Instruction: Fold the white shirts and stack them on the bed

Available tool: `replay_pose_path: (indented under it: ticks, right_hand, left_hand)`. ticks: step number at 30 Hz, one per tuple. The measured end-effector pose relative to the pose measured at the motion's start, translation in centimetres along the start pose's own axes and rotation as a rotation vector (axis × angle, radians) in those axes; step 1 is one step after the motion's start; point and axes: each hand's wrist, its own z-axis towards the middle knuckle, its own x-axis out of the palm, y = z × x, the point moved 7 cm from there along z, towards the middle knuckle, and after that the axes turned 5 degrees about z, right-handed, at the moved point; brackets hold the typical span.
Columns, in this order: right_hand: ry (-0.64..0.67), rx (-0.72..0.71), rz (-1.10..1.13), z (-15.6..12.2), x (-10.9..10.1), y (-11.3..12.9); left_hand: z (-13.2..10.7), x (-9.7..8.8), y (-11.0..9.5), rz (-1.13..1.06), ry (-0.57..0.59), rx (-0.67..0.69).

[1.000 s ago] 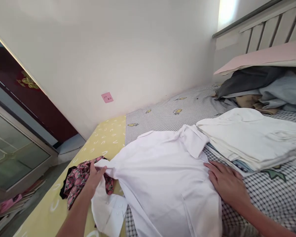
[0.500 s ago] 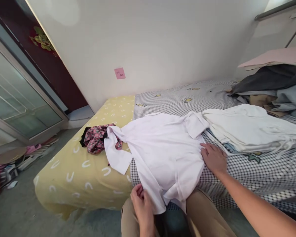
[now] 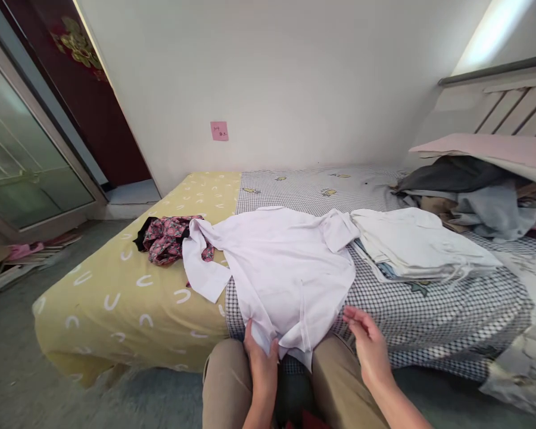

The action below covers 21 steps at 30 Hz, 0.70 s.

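A white long-sleeved shirt (image 3: 286, 256) lies spread on the bed, its hem hanging over the front edge towards my knees. My left hand (image 3: 262, 363) is at the hem's left corner, the cloth between its thumb and fingers. Just off the shirt's lower right side, my right hand (image 3: 367, 342) hovers with fingers loosely bent and apart, holding nothing. The shirt's left sleeve bends down across a crumpled pink floral garment (image 3: 167, 241) with black trim. Its right sleeve is folded back beside a stack of folded white clothes (image 3: 406, 241).
The bed has a yellow patterned cover (image 3: 129, 298) on the left and a checked sheet (image 3: 429, 313) on the right. Dark and grey clothes (image 3: 464, 185) are heaped at the right under a pink flat item (image 3: 486, 152). A wall stands behind; a glass door (image 3: 31, 173) is at left.
My right hand has come off the shirt's right edge and moved nearer to me. My left hand has moved onto the hem corner. The view has shifted slightly.
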Motion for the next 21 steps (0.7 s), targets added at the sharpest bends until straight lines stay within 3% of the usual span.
replay_pose_path:
  ticks: [3,6,10,13,17,19,21]
  right_hand:
    - [0.137,-0.156,-0.138,-0.7,2.0,3.4]
    - [0.319,-0.235,-0.294,0.8,5.4,6.5]
    - [0.531,-0.140,-0.559,3.8,9.7,7.0]
    - [0.606,0.027,-0.520,5.2,11.2,5.9]
    - [0.606,0.068,-0.333,5.3,10.0,5.8]
    - [0.520,0.056,-0.122,5.5,7.3,6.1]
    - [0.354,0.068,0.179,6.0,3.0,5.7]
  left_hand:
    - [0.8,-0.6,0.1,-0.013,-0.056,0.030]
    - [1.3,-1.0,0.5,-0.053,-0.048,-0.006]
    - [0.7,-1.5,0.6,-0.227,0.017,-0.129]
    - [-0.3,-1.8,-0.2,-0.452,0.096,-0.246]
    - [-1.3,-2.7,-1.1,-0.629,0.097,-0.358]
    - [-1.6,-3.1,-1.1,-0.664,0.071,-0.387]
    - [-1.8,-3.2,-0.9,-0.683,0.054,-0.407]
